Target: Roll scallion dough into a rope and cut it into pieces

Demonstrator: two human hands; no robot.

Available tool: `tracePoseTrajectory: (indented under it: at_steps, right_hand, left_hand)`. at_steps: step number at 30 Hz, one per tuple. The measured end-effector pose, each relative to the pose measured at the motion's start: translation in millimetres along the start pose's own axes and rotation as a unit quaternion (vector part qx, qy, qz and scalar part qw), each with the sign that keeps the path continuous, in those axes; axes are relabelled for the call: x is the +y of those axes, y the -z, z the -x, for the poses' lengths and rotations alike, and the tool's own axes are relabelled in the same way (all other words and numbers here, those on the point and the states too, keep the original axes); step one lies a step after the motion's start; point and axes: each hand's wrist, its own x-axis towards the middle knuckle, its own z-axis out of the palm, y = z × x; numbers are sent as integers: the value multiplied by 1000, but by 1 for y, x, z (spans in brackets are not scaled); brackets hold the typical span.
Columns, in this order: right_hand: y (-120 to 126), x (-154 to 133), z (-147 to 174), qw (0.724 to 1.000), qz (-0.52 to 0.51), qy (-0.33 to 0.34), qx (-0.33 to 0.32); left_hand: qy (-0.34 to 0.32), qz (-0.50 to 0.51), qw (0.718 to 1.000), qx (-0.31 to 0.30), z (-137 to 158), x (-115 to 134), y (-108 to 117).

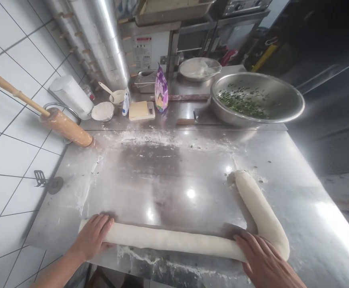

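Observation:
A long pale dough roll [174, 240] lies along the near edge of the steel table, then bends at the right and runs away from me. My left hand [94, 235] is wrapped over its left end, fingers across the top and thumb on the near side. Just before the bend, my right hand [261, 256] rests round the roll with its fingers curved over it. The far end of the bent part looks open, with bits of filling beside it.
Loose flour and green specks dot the steel table [162, 188]. Behind stand a big steel bowl [285, 114] of chopped greens, a purple bag [161, 90], a scale [142, 117], a scraper [186, 121] and a flour bowl [102, 112]. A large rolling pin [72, 128] leans at the left wall.

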Motion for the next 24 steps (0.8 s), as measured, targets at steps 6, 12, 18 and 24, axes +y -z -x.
tracePoseTrajectory:
  at_steps: [6, 12, 18, 24]
  right_hand:
    - [-18, -179, -109, 990, -117, -4, -82]
    - [-68, -273, -194, 981, -117, 67, -140]
    - [-76, -274, -185, 987, -55, 66, -135]
    - [-82, -277, -182, 991, -36, 55, -116]
  left_hand:
    - [3, -23, 999, 47, 7, -5, -12]
    - [-36, 0, 998, 59, 28, -40, -25]
    - [-36, 8, 996, 75, 63, -99, -33]
    - [-77, 45, 993, 83, 75, -132, -38]
